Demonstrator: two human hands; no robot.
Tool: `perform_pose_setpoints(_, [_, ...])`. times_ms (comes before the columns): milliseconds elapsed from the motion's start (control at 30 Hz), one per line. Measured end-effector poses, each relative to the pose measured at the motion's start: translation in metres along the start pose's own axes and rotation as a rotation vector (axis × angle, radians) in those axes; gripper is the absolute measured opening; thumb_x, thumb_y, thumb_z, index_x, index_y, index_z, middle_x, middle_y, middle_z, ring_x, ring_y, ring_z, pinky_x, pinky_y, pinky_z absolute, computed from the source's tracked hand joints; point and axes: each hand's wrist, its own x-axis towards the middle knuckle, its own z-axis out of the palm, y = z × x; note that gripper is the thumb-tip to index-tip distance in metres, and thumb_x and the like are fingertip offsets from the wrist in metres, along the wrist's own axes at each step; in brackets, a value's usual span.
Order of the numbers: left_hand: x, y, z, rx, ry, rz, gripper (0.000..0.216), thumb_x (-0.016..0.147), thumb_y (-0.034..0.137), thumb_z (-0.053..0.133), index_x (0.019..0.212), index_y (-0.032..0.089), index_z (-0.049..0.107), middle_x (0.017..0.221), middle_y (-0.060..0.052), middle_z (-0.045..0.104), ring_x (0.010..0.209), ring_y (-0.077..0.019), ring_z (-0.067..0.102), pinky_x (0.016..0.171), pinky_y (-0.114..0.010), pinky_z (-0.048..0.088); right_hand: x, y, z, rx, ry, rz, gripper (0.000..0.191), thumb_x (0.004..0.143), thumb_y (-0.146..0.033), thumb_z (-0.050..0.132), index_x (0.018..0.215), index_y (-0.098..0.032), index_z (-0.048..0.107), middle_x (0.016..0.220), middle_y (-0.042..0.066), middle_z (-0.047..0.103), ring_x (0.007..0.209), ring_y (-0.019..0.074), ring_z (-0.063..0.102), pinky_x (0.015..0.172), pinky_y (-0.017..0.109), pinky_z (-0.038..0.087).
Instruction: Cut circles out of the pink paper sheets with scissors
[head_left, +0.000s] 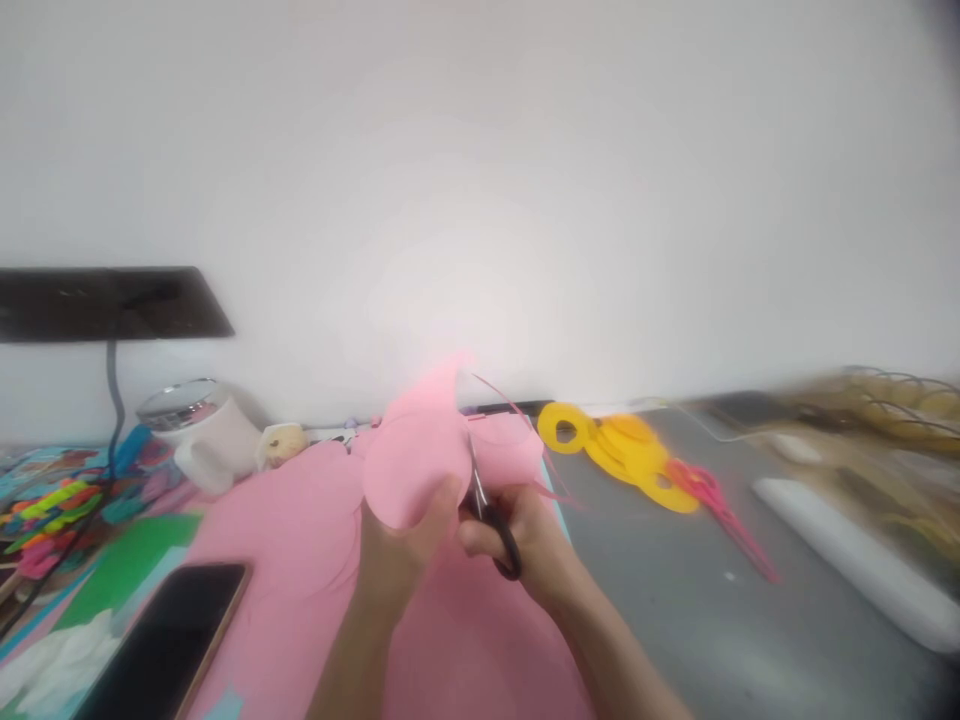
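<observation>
While the left hand (412, 545) is pinching pink paper (416, 468) near the table's (637, 610) far edge, the right hand (529, 535) is gripping scissors (492, 514). Rounded edging is showing; the upper flap (441, 385) is apparently awaiting trimming.

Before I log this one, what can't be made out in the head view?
Head view:
Left hand: most fingers hidden by the pink circle.
Phone: near end cut off by the bottom edge.
Dark panel: cut off by the left edge.
Clutter, far right: too blurred to identify.

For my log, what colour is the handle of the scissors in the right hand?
The handle is black; the head view shows it.
</observation>
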Motion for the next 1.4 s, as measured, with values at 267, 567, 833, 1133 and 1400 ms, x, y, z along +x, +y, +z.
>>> perform_pose_setpoints(267, [-0.002,0.003,0.001,-0.007,0.005,-0.040,0.019,0.068,0.034,0.068,0.077,0.018,0.067,0.069,-0.003,0.069,0.072,-0.0225,0.067,0.064,-0.032,0.056,-0.001,-0.001,0.001,-0.057,0.048,0.050,0.030,0.060,-0.030,0.077,0.052,-0.017,0.051,0.050,-0.005,0.044,0.048,0.0078,0.036,0.044,0.021,0.029])
perform_pose_setpoints(567, [-0.003,0.006,0.004,-0.067,0.063,-0.104,0.016,0.064,0.030,0.071,0.063,0.019,0.059,0.056,0.000,0.059,0.055,-0.0190,0.060,0.045,-0.029,0.051,0.000,0.004,0.001,-0.052,0.055,0.085,0.029,0.060,-0.032,0.078,0.057,-0.017,0.053,0.052,-0.004,0.049,0.046,0.0078,0.038,0.044,0.021,0.029])
perform_pose_setpoints(833, [-0.003,0.003,0.005,-0.003,0.058,-0.046,0.021,0.066,0.034,0.068,0.078,0.017,0.062,0.080,-0.005,0.068,0.080,-0.0231,0.066,0.070,-0.035,0.055,0.003,0.008,-0.001,0.048,-0.038,-0.110,0.034,0.063,-0.035,0.082,0.074,-0.018,0.054,0.062,-0.006,0.041,0.056,0.0092,0.034,0.050,0.023,0.031])
perform_pose_setpoints(1133, [-0.004,0.008,0.004,-0.001,0.026,-0.049,0.015,0.067,0.032,0.067,0.073,0.019,0.061,0.069,-0.002,0.066,0.071,-0.0206,0.066,0.063,-0.032,0.055,0.002,0.005,0.000,-0.012,-0.012,-0.054,0.032,0.063,-0.033,0.080,0.069,-0.019,0.052,0.058,-0.006,0.042,0.054,0.0094,0.035,0.048,0.023,0.029])
perform_pose_setpoints(1400, [-0.004,0.009,0.005,-0.007,0.046,-0.037,0.016,0.067,0.031,0.066,0.075,0.018,0.064,0.073,-0.004,0.069,0.075,-0.0218,0.067,0.062,-0.031,0.055,0.003,0.007,-0.002,-0.005,-0.021,-0.041,0.027,0.064,-0.031,0.077,0.076,-0.019,0.056,0.055,-0.006,0.047,0.052,0.0102,0.042,0.048,0.023,0.032])
